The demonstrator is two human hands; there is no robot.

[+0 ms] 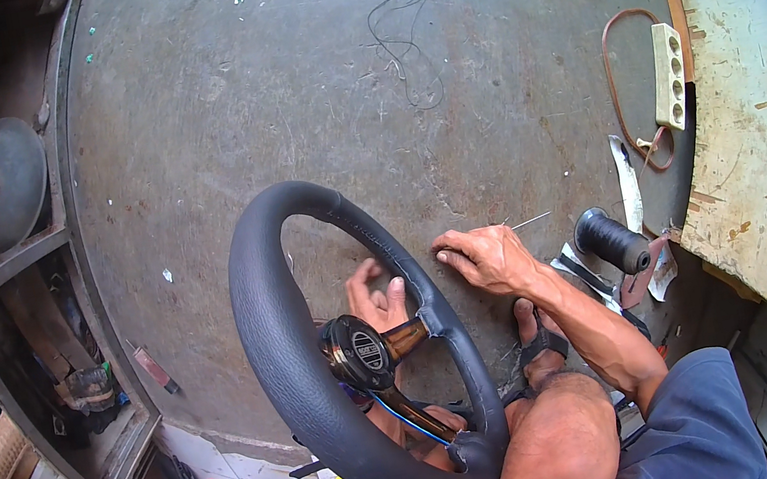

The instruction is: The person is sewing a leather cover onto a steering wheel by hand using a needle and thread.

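The black steering wheel (264, 300) is held up at a tilt in front of the body, its lower rim close against the bare knee (554, 439). The left hand (378, 299) is seen through the wheel's opening, its fingers curled and its thumb raised; whether anything is gripped there cannot be told. The right hand (488, 254) is kept just outside the rim with its fingers drawn narrowly together, though a thread between them cannot be made out. A thin metal rod (532, 219) (possibly a needle) shows beyond its knuckles.

The step in hand is judged to be stitching along the inner seam (373, 236). For a neat result, the cover edges should be butted evenly, each stitch pulled to equal tension, and the wheel steadied by the legs so that the thread is not jerked.

The grey floor (209, 106) is scuffed and flecked with scraps, and a loose tangle of dark thread (415, 31) is spread across it. A black thread spool (612, 242) is placed near the right forearm. To the right, a white power strip (669, 78) is set beside a worn wooden board (760, 126); to the left, a round metal lid (7, 186) is stored in a framed shelf (61, 141).
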